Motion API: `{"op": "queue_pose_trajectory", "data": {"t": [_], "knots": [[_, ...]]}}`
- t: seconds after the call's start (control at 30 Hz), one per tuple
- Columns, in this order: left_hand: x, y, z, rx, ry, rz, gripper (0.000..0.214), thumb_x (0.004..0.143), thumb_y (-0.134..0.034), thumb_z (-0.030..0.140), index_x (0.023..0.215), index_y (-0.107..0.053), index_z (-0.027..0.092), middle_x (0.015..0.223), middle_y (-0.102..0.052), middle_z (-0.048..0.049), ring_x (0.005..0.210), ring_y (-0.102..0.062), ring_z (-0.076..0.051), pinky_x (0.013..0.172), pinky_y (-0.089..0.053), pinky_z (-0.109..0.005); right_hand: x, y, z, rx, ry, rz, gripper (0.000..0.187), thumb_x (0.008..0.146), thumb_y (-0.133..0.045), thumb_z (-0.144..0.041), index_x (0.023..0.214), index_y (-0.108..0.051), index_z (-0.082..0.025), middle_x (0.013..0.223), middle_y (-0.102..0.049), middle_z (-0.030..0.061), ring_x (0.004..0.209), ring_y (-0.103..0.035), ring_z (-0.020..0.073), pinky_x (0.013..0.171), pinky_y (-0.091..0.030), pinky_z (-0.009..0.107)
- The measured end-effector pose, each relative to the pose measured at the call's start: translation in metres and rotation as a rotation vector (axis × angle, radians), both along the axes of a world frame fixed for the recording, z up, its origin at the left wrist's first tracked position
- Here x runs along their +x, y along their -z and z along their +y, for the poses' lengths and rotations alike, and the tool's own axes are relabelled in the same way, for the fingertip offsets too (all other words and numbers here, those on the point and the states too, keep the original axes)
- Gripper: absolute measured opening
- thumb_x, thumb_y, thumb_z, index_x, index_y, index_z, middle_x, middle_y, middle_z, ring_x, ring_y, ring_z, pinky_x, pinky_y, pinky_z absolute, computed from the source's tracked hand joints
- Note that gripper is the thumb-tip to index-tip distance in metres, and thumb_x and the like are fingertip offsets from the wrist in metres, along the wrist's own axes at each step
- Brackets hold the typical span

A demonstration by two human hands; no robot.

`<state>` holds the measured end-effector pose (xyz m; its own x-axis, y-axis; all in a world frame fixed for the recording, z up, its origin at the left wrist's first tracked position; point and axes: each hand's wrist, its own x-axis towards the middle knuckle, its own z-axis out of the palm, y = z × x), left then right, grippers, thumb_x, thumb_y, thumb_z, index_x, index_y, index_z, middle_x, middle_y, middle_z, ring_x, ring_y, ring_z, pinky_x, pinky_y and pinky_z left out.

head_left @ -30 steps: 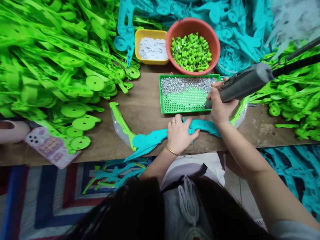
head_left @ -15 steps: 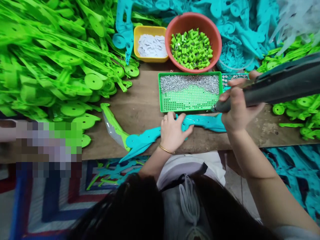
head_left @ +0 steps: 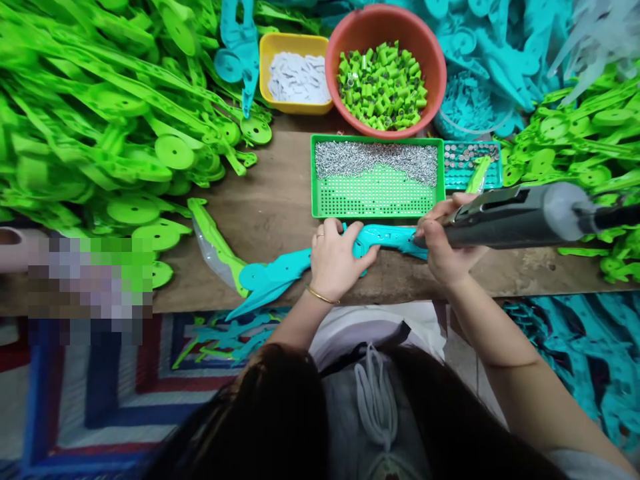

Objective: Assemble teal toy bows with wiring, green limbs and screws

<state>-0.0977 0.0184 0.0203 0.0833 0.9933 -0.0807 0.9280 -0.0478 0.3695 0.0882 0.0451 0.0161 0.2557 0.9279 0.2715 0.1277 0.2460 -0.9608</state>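
Observation:
My left hand [head_left: 333, 259] presses down on a long teal plastic part [head_left: 280, 273] lying along the front edge of the wooden table [head_left: 280, 200], fingers curled over its middle. My right hand [head_left: 445, 243] grips a grey power screwdriver [head_left: 520, 217], its tip touching the teal part just right of my left hand. A green perforated tray [head_left: 375, 197], half filled with small silver screws, lies directly behind both hands.
An orange bowl [head_left: 435, 60] of green sleeves and a yellow tub [head_left: 267, 50] of white bits stand behind the tray. A small teal tray [head_left: 473, 160] sits to its right. Green parts [head_left: 100, 120] are heaped left and right, teal parts [head_left: 500, 53] at the back.
My right hand brought the screwdriver from the screw tray's right edge down to the teal part, swinging the tool level. My left hand stayed on the part.

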Motion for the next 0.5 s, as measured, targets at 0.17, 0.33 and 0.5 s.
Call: {"op": "queue_pose_trajectory", "data": {"t": [0.17, 0.33, 0.5], "knots": [[0.0, 0.0, 0.0, -0.011, -0.007, -0.001, 0.046, 0.082, -0.064, 0.054, 0.12, -0.066, 0.027, 0.106, -0.049, -0.01, 0.103, -0.052, -0.029, 0.09, -0.043, -0.039, 0.001, 0.002, -0.005, 0.067, -0.084, -0.044, 0.047, 0.076, -0.074, -0.048, 0.115, -0.054, -0.033, 0.086, -0.065, -0.0023, 0.069, -0.066, 0.015, 0.063, -0.06, 0.034], [-0.002, 0.002, 0.0, 0.01, 0.019, 0.018, 0.048, 0.082, -0.064, 0.055, 0.121, -0.067, 0.027, 0.104, -0.05, -0.01, 0.1, -0.053, -0.028, 0.088, -0.045, -0.039, -0.006, -0.035, 0.021, 0.248, -0.014, 0.084, 0.04, 0.079, -0.074, -0.035, 0.114, -0.055, -0.033, 0.09, -0.067, -0.0049, 0.053, -0.059, 0.007, 0.051, -0.054, 0.024], [-0.001, -0.007, -0.004, 0.037, 0.083, 0.119, 0.06, 0.082, -0.064, 0.06, 0.127, -0.063, 0.02, 0.104, -0.055, -0.0143, 0.098, -0.056, -0.032, 0.085, -0.047, -0.044, -0.01, -0.029, 0.06, 0.271, 0.109, 0.088, 0.039, 0.077, -0.074, -0.045, 0.108, -0.056, -0.029, 0.087, -0.067, -0.0058, 0.048, -0.057, 0.0055, 0.048, -0.052, 0.022]]}}
